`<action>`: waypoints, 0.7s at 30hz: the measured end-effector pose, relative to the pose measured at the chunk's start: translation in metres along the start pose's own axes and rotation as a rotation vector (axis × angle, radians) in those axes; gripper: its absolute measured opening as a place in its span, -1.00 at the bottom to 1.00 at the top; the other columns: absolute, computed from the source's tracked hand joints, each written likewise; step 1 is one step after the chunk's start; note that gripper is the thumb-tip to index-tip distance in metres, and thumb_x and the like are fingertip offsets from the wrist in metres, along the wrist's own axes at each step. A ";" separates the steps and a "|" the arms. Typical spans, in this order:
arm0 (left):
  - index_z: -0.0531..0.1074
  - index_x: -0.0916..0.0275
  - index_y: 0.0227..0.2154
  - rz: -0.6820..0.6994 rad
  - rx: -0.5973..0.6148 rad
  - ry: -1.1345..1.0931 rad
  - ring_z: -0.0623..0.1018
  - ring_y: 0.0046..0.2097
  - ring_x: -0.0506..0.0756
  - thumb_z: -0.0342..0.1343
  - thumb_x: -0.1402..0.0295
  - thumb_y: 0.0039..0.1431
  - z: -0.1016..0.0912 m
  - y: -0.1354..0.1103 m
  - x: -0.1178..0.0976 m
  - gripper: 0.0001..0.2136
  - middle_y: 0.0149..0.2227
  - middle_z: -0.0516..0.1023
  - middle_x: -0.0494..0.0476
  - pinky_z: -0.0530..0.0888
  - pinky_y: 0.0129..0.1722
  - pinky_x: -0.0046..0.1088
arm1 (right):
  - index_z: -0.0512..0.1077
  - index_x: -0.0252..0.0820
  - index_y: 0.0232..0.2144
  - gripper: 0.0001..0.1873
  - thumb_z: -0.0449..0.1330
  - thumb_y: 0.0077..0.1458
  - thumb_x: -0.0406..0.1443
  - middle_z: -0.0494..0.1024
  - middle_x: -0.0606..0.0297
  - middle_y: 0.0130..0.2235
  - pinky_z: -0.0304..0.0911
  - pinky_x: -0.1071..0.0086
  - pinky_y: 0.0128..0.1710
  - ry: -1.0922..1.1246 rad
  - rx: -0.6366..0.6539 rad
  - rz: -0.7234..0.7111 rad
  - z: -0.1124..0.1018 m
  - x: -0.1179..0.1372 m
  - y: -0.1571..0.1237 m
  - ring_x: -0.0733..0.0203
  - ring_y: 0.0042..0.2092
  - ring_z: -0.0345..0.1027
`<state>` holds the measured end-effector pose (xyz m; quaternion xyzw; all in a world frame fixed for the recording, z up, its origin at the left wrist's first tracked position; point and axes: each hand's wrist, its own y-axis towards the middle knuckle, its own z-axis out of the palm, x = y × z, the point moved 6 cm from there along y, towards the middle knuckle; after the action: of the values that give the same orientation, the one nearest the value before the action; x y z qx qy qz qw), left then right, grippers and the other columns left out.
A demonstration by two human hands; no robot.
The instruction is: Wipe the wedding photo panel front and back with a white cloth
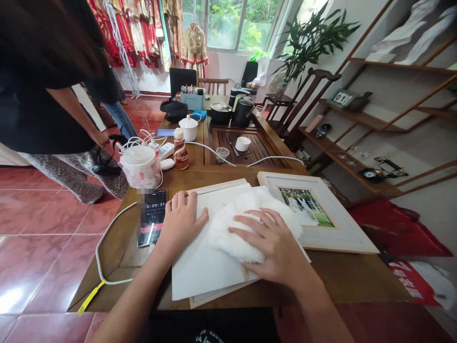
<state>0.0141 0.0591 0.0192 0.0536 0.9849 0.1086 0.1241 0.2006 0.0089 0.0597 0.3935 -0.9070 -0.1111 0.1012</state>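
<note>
black top (pixel 210 327) with small pale print at the view's bottom edge; forearms (pixel 134 295) bare down to the left hand (pixel 181 223) and right hand (pixel 276 248).

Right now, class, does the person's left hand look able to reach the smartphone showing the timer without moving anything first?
Probably yes. The left hand rests on a white sheet beside the smartphone, with only a narrow strip of wooden table between them and nothing in the way.

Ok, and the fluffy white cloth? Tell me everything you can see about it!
The fluffy white cloth looks soft and fleecy, bunched into a loose lump. It lies on a white sheet, and its far side seems to lap onto a picture frame. The right hand presses flat on top of it.
</note>
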 end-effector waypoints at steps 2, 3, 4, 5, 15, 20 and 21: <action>0.26 0.20 0.00 0.004 -0.005 0.007 0.35 0.02 0.28 -0.09 0.19 0.26 -0.001 -0.001 0.001 -0.68 -0.07 0.33 0.25 0.26 0.00 -0.12 | 0.39 0.01 0.03 -0.50 0.22 -0.01 -0.12 0.40 0.28 0.13 -0.08 -0.11 0.13 -0.001 -0.005 0.017 -0.001 0.000 0.000 -0.10 0.11 0.16; 0.25 0.20 0.00 0.006 -0.008 0.012 0.35 0.02 0.28 -0.09 0.18 0.26 -0.002 -0.001 0.001 -0.68 -0.07 0.33 0.25 0.26 0.00 -0.13 | 0.38 0.02 0.03 -0.49 0.21 0.00 -0.11 0.40 0.29 0.13 -0.10 -0.12 0.13 0.004 0.000 -0.003 -0.001 0.004 0.001 -0.11 0.12 0.15; 0.25 0.20 0.00 0.009 -0.009 0.017 0.35 0.01 0.29 -0.09 0.18 0.26 -0.002 -0.001 0.001 -0.68 -0.07 0.33 0.25 0.26 0.00 -0.13 | 0.37 0.03 0.05 -0.48 0.20 0.01 -0.09 0.39 0.30 0.14 -0.13 -0.14 0.13 0.010 0.013 -0.039 0.000 0.012 0.001 -0.12 0.12 0.14; 0.26 0.21 0.00 0.012 -0.009 0.021 0.35 0.01 0.29 -0.08 0.18 0.26 -0.002 -0.001 0.000 -0.68 -0.07 0.33 0.25 0.27 -0.01 -0.13 | 0.35 0.04 0.07 -0.48 0.18 0.03 -0.07 0.39 0.32 0.14 -0.16 -0.15 0.14 0.018 0.029 -0.084 0.002 0.020 0.002 -0.11 0.13 0.14; 0.23 0.18 0.00 0.001 0.025 0.036 0.34 0.03 0.27 -0.11 0.16 0.28 0.005 0.000 -0.001 -0.69 -0.06 0.32 0.24 0.26 0.00 -0.14 | 0.35 0.03 0.07 -0.48 0.18 0.04 -0.07 0.37 0.30 0.16 -0.15 -0.11 0.15 0.036 0.033 -0.059 0.008 0.008 -0.004 -0.09 0.13 0.14; 0.22 0.19 0.01 0.002 0.021 0.035 0.34 0.03 0.26 -0.11 0.16 0.28 0.002 -0.001 -0.001 -0.68 -0.06 0.31 0.24 0.25 -0.01 -0.15 | 0.38 0.03 0.04 -0.49 0.22 0.00 -0.12 0.39 0.33 0.14 -0.12 -0.12 0.13 0.035 -0.025 0.014 0.002 0.003 -0.005 -0.11 0.13 0.13; 0.23 0.19 0.01 0.004 0.017 0.037 0.34 0.02 0.27 -0.11 0.16 0.27 0.001 0.000 -0.001 -0.68 -0.06 0.31 0.24 0.26 -0.01 -0.15 | 0.37 0.04 0.05 -0.49 0.20 0.01 -0.10 0.39 0.34 0.14 -0.14 -0.13 0.13 0.037 -0.017 -0.018 0.002 0.011 -0.004 -0.11 0.12 0.13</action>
<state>0.0154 0.0588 0.0186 0.0544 0.9877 0.1015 0.1055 0.1953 -0.0014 0.0573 0.4026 -0.9005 -0.1122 0.1203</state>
